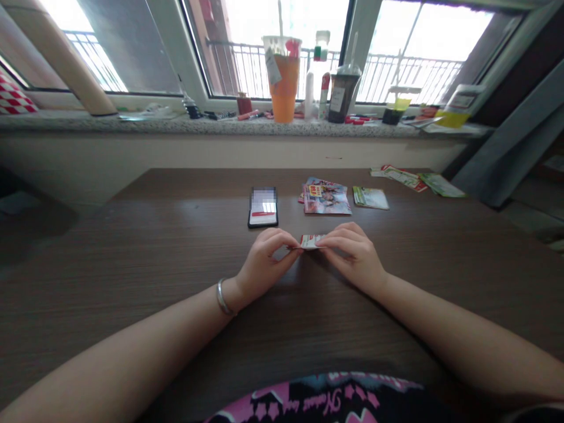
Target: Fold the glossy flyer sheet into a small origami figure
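Observation:
Between my two hands is a small piece of folded printed paper (311,241), white with red edging, held low over the brown table (185,264). My left hand (269,258) pinches its left end between thumb and fingers; a silver bangle (224,296) sits on that wrist. The right end is gripped by my right hand (356,254), whose fingers cover part of the paper. Just beyond my left hand lies a phone (263,207) with its screen lit. Past my right hand are colourful printed leaflets (326,197) and a small stack of green-and-white cards (371,198).
More printed papers (405,178) lie at the table's far right. On the stone windowsill (154,124) stand a tall orange drink cup (283,82), a dark drink cup (343,94), a yellow-bottomed container (456,111) and several small items. A grey curtain (506,141) hangs at right.

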A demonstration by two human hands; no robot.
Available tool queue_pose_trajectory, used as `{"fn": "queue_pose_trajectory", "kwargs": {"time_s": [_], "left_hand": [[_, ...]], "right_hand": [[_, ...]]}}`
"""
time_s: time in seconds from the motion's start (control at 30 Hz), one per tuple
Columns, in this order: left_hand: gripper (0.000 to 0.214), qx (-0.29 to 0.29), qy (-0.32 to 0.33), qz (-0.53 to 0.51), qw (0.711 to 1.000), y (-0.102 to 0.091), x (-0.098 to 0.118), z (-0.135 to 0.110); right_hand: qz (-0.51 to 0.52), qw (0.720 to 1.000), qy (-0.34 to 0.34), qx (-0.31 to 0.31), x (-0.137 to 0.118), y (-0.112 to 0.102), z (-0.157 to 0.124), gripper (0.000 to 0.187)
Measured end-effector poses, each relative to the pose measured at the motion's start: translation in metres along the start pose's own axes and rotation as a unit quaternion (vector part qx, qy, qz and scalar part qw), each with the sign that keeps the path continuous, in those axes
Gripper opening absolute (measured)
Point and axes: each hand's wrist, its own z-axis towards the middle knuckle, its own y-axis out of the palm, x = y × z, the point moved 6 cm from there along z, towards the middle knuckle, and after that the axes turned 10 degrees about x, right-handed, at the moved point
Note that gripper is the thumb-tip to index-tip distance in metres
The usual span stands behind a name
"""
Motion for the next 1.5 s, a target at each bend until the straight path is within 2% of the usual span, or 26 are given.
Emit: {"fn": "queue_pose_trajectory", "kwargs": {"time_s": [0.2, 0.43, 0.7, 0.97, 1.27, 1.4, 1.5], "left_hand": [[0.008, 0.007, 0.007, 0.018, 1.0, 0.0, 0.001, 0.0], [0.005, 0.005, 0.079, 0.027, 0.997, 0.0, 0.008, 0.0], [0.003, 0.015, 0.067, 0.021, 0.997, 0.0, 0.004, -0.001], [0.006, 0.009, 0.06, 0.019, 0.998, 0.002, 0.006, 0.0], [0.006, -0.018, 0.112, 0.087, 0.99, 0.007, 0.013, -0.001], [0.012, -0.014, 0.095, 0.076, 0.992, 0.006, 0.011, -0.001], [0.009, -0.018, 0.092, 0.077, 0.993, 0.007, 0.01, -0.002]], "right_hand": [[0.01, 0.999, 0.023, 0.02, 0.001, -0.002, 0.0, 0.005], [0.039, 0.998, 0.041, 0.015, 0.0, 0.001, 0.0, 0.004], [0.055, 0.995, 0.077, 0.037, 0.004, 0.0, -0.002, 0.009], [0.055, 0.998, 0.031, 0.024, -0.001, 0.0, 0.001, 0.006], [0.04, 0.999, -0.012, 0.007, -0.007, 0.003, 0.001, 0.004], [0.04, 0.999, -0.002, 0.009, -0.006, 0.004, 0.002, 0.007], [0.033, 0.999, -0.012, 0.005, -0.007, 0.005, 0.002, 0.009]]}}
